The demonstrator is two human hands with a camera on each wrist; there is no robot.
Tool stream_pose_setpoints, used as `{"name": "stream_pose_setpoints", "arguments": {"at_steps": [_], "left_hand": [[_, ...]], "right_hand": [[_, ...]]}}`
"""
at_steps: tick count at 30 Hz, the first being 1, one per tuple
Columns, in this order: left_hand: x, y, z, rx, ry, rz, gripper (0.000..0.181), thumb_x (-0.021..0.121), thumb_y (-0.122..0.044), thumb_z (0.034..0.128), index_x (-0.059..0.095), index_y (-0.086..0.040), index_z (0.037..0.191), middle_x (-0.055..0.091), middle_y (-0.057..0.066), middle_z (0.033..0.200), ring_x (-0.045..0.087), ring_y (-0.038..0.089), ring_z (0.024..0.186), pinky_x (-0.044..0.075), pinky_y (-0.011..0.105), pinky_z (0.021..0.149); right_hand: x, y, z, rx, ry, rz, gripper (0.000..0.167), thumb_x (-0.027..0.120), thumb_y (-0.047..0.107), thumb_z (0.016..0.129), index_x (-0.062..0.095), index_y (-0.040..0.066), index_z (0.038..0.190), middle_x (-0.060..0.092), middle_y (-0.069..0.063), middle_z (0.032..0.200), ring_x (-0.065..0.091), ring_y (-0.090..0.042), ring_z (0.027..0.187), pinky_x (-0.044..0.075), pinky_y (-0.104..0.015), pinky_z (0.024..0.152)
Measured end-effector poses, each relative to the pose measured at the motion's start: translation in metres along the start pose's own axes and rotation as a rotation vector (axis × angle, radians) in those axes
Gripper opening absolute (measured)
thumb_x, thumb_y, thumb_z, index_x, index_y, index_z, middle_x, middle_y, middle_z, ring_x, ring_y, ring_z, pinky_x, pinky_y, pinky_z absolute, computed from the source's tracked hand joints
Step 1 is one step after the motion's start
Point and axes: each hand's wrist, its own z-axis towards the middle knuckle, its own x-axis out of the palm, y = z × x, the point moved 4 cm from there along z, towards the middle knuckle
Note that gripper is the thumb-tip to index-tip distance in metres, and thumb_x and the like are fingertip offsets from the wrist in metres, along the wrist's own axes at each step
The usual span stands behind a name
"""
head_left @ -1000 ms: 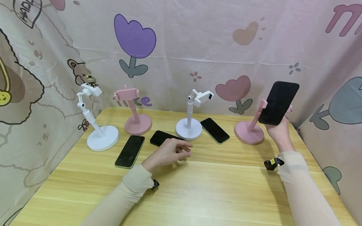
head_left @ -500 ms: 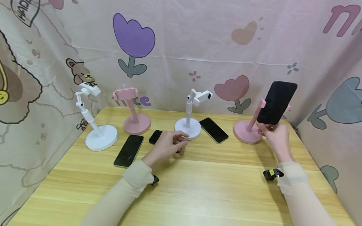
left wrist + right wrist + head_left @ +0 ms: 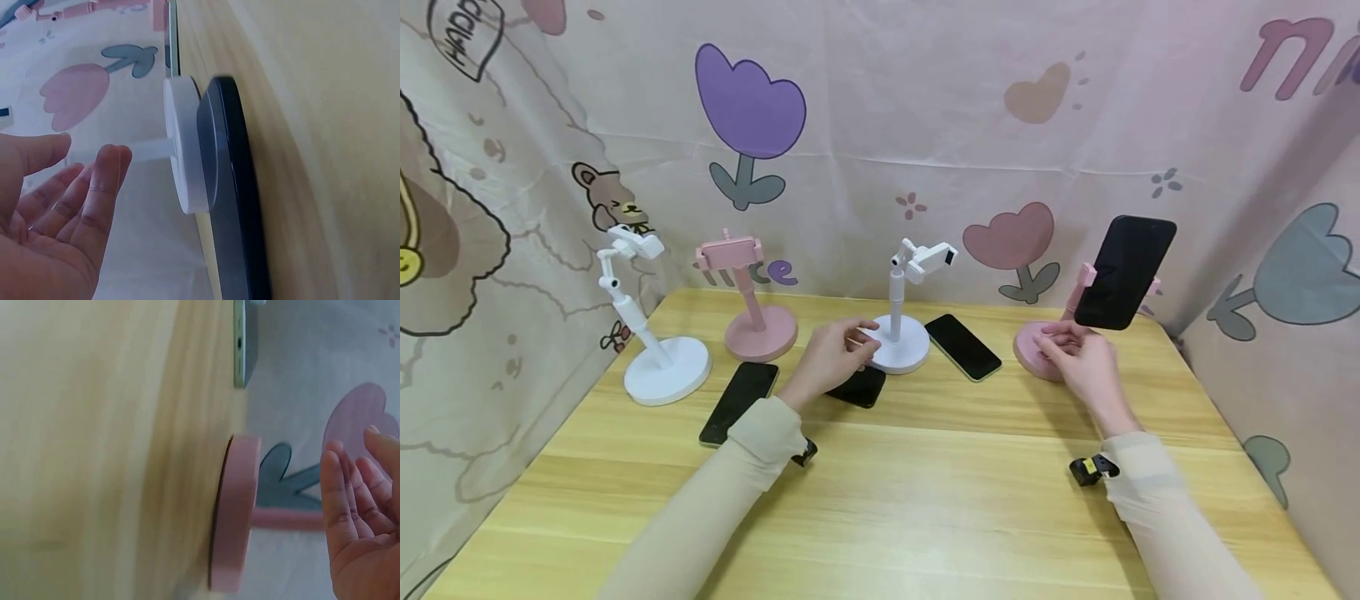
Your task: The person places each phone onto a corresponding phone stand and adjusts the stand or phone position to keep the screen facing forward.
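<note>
My left hand [image 3: 835, 354] over a flat phone [image 3: 861, 388] just by a white stand [image 3: 907, 348], thumb and fingers apart, my right hand [image 3: 1088, 371] likewise parted, below a tilted phone [image 3: 1123, 271] held in a pink stand [image 3: 1028, 354].

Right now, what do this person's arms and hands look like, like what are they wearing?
The left sleeve and right sleeve are long, plain and cream-coloured. The left hand and right hand wear no gloves. The right wrist camera is small and black with a yellow patch; the left wrist camera, also black, is partly hidden.
</note>
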Motion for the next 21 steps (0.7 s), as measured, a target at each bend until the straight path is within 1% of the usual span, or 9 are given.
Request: {"name": "stream_pose_setpoints", "arguments": {"at_steps": [3,6,9,11,13,15,16,18,21], "left_hand": [[-0.002,0.001,0.008,-0.004,-0.03,0.012,0.035,0.073,-0.016,0.1038,0.069,-0.004,0.137,0.079,0.017,0.114,0.079,0.03,0.089,0.067,0.033,0.074],[-0.003,0.002,0.016,-0.018,-0.051,0.036,0.036,0.073,-0.017,0.104,0.069,-0.005,0.138,0.079,0.017,0.117,0.079,0.031,0.099,0.068,0.033,0.076],[-0.002,0.003,0.023,-0.039,-0.057,0.062,0.038,0.072,-0.019,0.1046,0.069,-0.006,0.14,0.078,0.016,0.121,0.078,0.029,0.103,0.068,0.034,0.077],[0.0,0.004,0.028,-0.049,-0.055,0.072,0.038,0.072,-0.019,0.105,0.069,-0.006,0.14,0.078,0.016,0.122,0.077,0.029,0.104,0.067,0.034,0.078],[0.002,0.005,0.032,-0.054,-0.053,0.074,0.036,0.071,-0.019,0.1051,0.069,-0.006,0.139,0.078,0.016,0.122,0.077,0.029,0.104,0.067,0.034,0.078],[0.004,0.005,0.035,-0.054,-0.055,0.082,0.035,0.071,-0.018,0.1051,0.069,-0.006,0.138,0.078,0.016,0.122,0.077,0.029,0.104,0.067,0.033,0.078],[0.005,0.006,0.037,-0.054,-0.055,0.084,0.035,0.071,-0.018,0.105,0.07,-0.006,0.138,0.078,0.016,0.122,0.077,0.029,0.104,0.067,0.032,0.078],[0.007,0.006,0.039,-0.058,-0.056,0.081,0.035,0.072,-0.017,0.1047,0.07,-0.005,0.138,0.077,0.017,0.122,0.077,0.03,0.104,0.067,0.032,0.077],[0.009,0.006,0.042,-0.061,-0.056,0.075,0.035,0.072,-0.015,0.1043,0.07,-0.004,0.137,0.078,0.018,0.122,0.077,0.032,0.106,0.067,0.034,0.078]], "right_hand": [[0.009,0.011,0.003,-0.029,0.024,-0.007,0.035,0.076,0.032,0.103,0.075,0.002,0.121,0.08,-0.021,0.105,0.061,0.02,0.079,0.048,0.0,0.075],[0.021,0.024,0.006,-0.053,0.069,0.037,0.036,0.075,0.028,0.103,0.073,0.002,0.128,0.08,-0.022,0.111,0.063,0.018,0.083,0.049,0.0,0.08],[0.035,0.036,0.011,-0.068,0.127,0.106,0.038,0.073,0.023,0.105,0.069,0.001,0.135,0.078,-0.025,0.116,0.072,0.004,0.09,0.052,-0.003,0.081],[0.043,0.044,0.015,-0.077,0.152,0.142,0.039,0.072,0.019,0.105,0.067,0.0,0.139,0.078,-0.026,0.118,0.078,-0.011,0.096,0.054,-0.005,0.081],[0.051,0.051,0.018,-0.086,0.169,0.168,0.039,0.071,0.018,0.106,0.066,0.0,0.14,0.077,-0.027,0.119,0.079,-0.028,0.102,0.055,-0.006,0.081],[0.059,0.058,0.021,-0.093,0.176,0.181,0.039,0.07,0.017,0.106,0.066,0.001,0.141,0.077,-0.026,0.121,0.078,-0.037,0.107,0.054,-0.005,0.082],[0.063,0.062,0.022,-0.099,0.178,0.183,0.039,0.071,0.018,0.106,0.066,0.002,0.141,0.077,-0.025,0.121,0.077,-0.039,0.109,0.053,-0.005,0.082],[0.07,0.068,0.025,-0.111,0.191,0.194,0.039,0.071,0.019,0.106,0.066,0.003,0.141,0.077,-0.023,0.122,0.076,-0.04,0.112,0.052,-0.005,0.084],[0.081,0.077,0.028,-0.129,0.206,0.2,0.038,0.072,0.019,0.105,0.068,0.005,0.14,0.078,-0.019,0.124,0.076,-0.035,0.114,0.056,-0.011,0.089]]}}
